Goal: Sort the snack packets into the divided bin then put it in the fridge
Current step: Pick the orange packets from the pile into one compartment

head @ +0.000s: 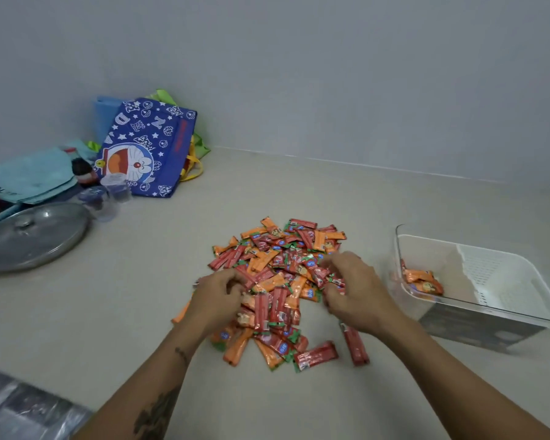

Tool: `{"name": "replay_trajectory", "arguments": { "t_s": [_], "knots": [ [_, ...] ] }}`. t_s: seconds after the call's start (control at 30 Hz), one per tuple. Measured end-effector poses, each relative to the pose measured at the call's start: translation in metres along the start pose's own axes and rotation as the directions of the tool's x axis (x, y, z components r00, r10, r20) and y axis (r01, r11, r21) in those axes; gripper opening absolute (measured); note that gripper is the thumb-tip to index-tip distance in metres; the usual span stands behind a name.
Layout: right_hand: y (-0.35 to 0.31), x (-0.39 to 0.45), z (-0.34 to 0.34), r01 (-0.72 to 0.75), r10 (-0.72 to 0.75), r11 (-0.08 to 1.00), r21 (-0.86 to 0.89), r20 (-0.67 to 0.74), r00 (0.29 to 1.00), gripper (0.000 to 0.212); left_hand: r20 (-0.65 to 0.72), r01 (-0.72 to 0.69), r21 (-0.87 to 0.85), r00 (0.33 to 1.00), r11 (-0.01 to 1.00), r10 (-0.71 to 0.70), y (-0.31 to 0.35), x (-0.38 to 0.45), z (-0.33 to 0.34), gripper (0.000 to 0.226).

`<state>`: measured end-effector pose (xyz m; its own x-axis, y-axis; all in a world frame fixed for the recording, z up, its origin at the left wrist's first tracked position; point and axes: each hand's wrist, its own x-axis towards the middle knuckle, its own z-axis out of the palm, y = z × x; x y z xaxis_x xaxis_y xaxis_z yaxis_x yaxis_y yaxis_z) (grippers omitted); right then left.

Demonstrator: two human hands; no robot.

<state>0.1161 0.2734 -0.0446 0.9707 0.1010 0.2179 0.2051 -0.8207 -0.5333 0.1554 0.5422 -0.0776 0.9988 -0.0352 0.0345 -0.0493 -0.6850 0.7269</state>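
Beige countertop [299, 192] carries everything: a steel lid [32, 236] and a blue cartoon bag [146, 147] far to my left, the clear divided bin [404, 246] to my right, well apart from the lid. Only a few orange packets [421, 281] lie in its near-left compartment; the white slotted section beside them looks bare. Between lid and bin sits the pile of snack packets [283, 281], red and orange mixed, most of the sorting not yet done. Both my hands are down in it. My left hand [218, 296] has fingers curled into the pile's left edge, my right hand [358, 292] curled over its right side; whether either actually pinches a packet I cannot tell, as the fingertips are buried. To do this step well, I judge I should pull out one colour at a time, gather several orange ones flat together, and carry them across to join their kind, keeping red for the other section.
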Motion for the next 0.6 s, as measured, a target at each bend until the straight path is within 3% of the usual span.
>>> {"name": "replay_trajectory", "arguments": {
  "t_s": [0.2, 0.37, 0.43, 0.6],
  "knots": [
    [-0.028, 0.011, 0.077, -0.132, 0.143, 0.99, -0.056, 0.343, 0.928, 0.033, 0.102, 0.03, 0.21, 0.993, 0.977, -0.053, -0.071, 0.0, -0.015, 0.021],
    [-0.051, 0.003, 0.114, 0.094, 0.06, 0.957, -0.274, 0.505, 0.861, 0.05, 0.269, -0.007, 0.381, 0.958, 0.925, -0.104, -0.096, -0.006, -0.011, 0.058],
    [-0.051, 0.002, 0.117, 0.138, 0.08, 0.916, -0.377, 0.508, 0.857, 0.057, 0.251, -0.034, 0.403, 0.965, 0.915, -0.074, -0.099, -0.011, -0.005, 0.063],
    [-0.049, 0.01, 0.103, -0.022, 0.256, 0.869, -0.495, 0.411, 0.875, 0.064, 0.112, -0.031, 0.475, 0.993, 0.879, -0.026, -0.1, -0.017, 0.002, 0.061]
  ]
}}
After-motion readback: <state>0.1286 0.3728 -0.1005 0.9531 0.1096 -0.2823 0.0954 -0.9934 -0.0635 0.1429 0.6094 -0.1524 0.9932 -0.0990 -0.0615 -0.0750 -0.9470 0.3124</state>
